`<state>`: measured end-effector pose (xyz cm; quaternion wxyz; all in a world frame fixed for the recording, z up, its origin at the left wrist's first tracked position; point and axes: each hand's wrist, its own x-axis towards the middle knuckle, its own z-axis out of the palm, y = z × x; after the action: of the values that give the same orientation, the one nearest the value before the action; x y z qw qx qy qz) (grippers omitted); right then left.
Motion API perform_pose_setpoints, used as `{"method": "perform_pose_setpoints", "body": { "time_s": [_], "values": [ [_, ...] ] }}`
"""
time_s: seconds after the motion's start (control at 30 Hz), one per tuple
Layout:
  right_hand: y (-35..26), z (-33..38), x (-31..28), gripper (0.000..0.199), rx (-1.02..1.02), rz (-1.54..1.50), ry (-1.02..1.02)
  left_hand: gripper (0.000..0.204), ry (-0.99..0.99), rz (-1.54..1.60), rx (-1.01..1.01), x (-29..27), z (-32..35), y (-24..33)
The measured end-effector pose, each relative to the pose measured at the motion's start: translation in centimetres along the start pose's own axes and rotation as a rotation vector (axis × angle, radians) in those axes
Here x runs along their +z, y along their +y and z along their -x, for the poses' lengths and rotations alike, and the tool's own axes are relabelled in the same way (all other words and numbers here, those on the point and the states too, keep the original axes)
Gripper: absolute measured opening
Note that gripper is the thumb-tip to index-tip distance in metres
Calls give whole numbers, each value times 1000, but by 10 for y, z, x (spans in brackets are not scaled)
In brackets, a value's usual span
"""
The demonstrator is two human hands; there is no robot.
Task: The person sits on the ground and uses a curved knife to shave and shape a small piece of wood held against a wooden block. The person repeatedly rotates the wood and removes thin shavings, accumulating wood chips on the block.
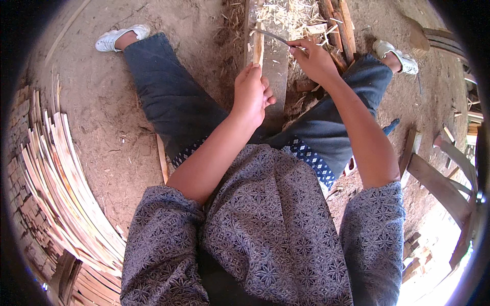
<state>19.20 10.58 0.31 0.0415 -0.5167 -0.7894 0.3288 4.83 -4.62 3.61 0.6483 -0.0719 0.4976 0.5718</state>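
A bare dirt floor [112,127], strewn with chips and shavings, is seen beneath a seated person whose legs are spread to either side of a plank [278,71]. A short wood piece [258,48] is held upright on the plank, between the knees, by the left hand [251,94], whose fingers are closed around its lower part. A thin curved blade [270,35] is laid against the top of the piece; its near end is gripped in the right hand [314,61], which is closed tight about it (the handle itself is hidden inside the fist). Pale shavings [286,18] are heaped on the plank just beyond the piece. Farther out, white shoes [115,38] are worn on both feet. A fanned stack of thin wooden strips [61,173] is piled at the left, and rough wooden beams [439,183] lie at the right.
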Motion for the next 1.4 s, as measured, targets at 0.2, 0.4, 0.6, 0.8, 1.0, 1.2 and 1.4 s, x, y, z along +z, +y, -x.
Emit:
{"method": "perform_pose_setpoints", "body": {
  "time_s": [0.2,0.4,0.6,0.8,1.0,1.2,1.4],
  "values": [
    [4,-18,10,30,-10,65,34,12,-28,-24,18,2,0,-7],
    [1,-19,15,31,28,165,72,15,-37,-128,92,7,-4,-17],
    [-24,-19,19,32,214,133,21,18,36,-128,65,6,-13,-3],
    [-18,-7,19,32,172,43,7,13,-2,-131,54,-4,-19,3],
    [-20,-20,26,31,170,133,57,13,-17,-141,20,-7,-9,5],
    [-16,-27,35,36,195,17,5,25,-16,-243,80,-18,-6,2],
    [-26,4,-4,33,89,62,-51,26,14,-549,240,-12,-5,-1]
  ]
}}
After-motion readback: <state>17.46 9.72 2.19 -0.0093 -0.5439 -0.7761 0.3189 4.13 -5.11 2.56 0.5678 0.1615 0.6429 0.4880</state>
